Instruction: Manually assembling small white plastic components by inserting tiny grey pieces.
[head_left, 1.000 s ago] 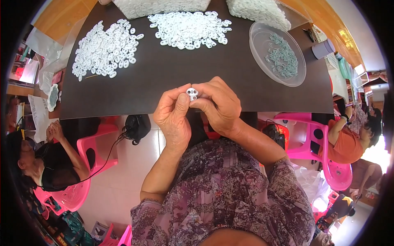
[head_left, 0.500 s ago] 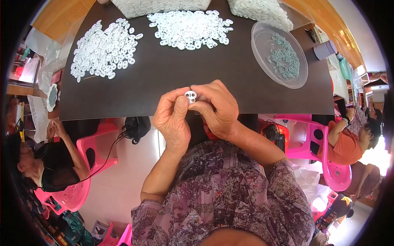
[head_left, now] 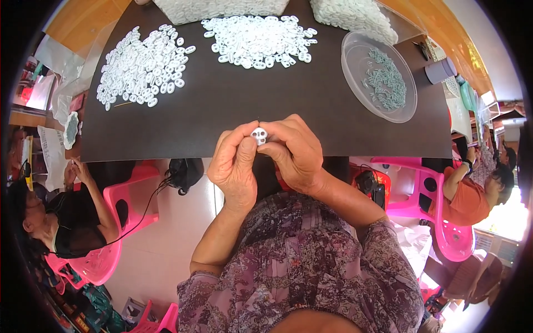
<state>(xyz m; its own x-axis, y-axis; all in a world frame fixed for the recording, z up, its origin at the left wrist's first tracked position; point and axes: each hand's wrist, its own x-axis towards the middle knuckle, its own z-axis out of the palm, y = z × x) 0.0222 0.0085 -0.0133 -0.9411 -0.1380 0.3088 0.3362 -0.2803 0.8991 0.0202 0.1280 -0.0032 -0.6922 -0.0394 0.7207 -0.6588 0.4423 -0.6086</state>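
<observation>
Both my hands were up at the near edge of the dark bench [head_left: 233,111], meeting over one small white plastic piece [head_left: 259,135]. My left hand [head_left: 236,166] had its grip narrow, thumb and forefinger pinched onto the left side of the piece. My right hand [head_left: 294,152] had its grip just as narrow, fingertips closed on the right side, so the piece sat held between the two, just above the bench edge and clear of its surface. It showed two small dark holes facing me; more than that I couldn't make out.

Farther up the bench, to my left, lay a loose heap of white rings [head_left: 143,66], spread flat. A second heap of white rings [head_left: 260,40] lay near the middle, well apart from my hands. To the right stood a clear round dish [head_left: 355,53] with a scatter of small grey-green parts [head_left: 384,83] inside it. Along the far edge sat two white mounds of more parts [head_left: 222,8], partly cut off by the rim of the view.

Off to my left a person [head_left: 61,216] sat on a pink plastic chair [head_left: 119,191]; on my right another person in an orange top [head_left: 469,194] sat beside a second pink chair [head_left: 444,222].
</observation>
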